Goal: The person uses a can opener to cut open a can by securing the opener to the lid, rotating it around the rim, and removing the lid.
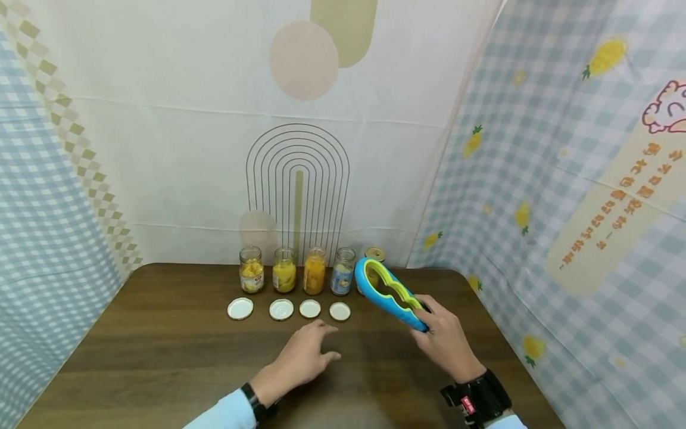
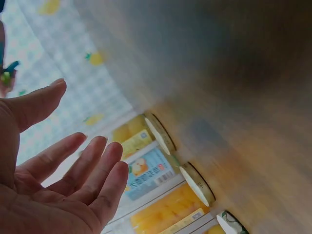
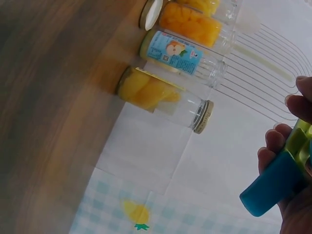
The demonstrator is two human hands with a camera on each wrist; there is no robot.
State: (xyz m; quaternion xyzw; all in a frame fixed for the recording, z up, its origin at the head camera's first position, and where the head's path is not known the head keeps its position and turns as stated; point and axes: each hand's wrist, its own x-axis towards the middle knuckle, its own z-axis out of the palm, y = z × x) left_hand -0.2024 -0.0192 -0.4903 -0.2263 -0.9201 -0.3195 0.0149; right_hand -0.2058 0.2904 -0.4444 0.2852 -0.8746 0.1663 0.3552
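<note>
My right hand (image 1: 443,335) grips the handle end of a blue and green jar opener (image 1: 390,305), held up over the right side of the table. Behind the opener's looped end stands a glass jar (image 3: 156,95) of yellow fruit with its gold lid (image 3: 204,117) on, partly hidden in the head view. My left hand (image 1: 300,356) hovers over the table with nothing in it, thumb apart from its loosely bent fingers. Nearest beyond its fingertips lie a white lid (image 1: 309,308) and another white lid (image 1: 340,311).
Lidless at the table's back edge stand a blue-labelled jar (image 1: 343,273), a jar of orange fruit (image 1: 314,273) and two jars of yellow fruit, one at the far left (image 1: 250,271). More lids (image 1: 240,308) lie before them. A white cloth (image 1: 187,173) hangs behind the table (image 1: 177,339).
</note>
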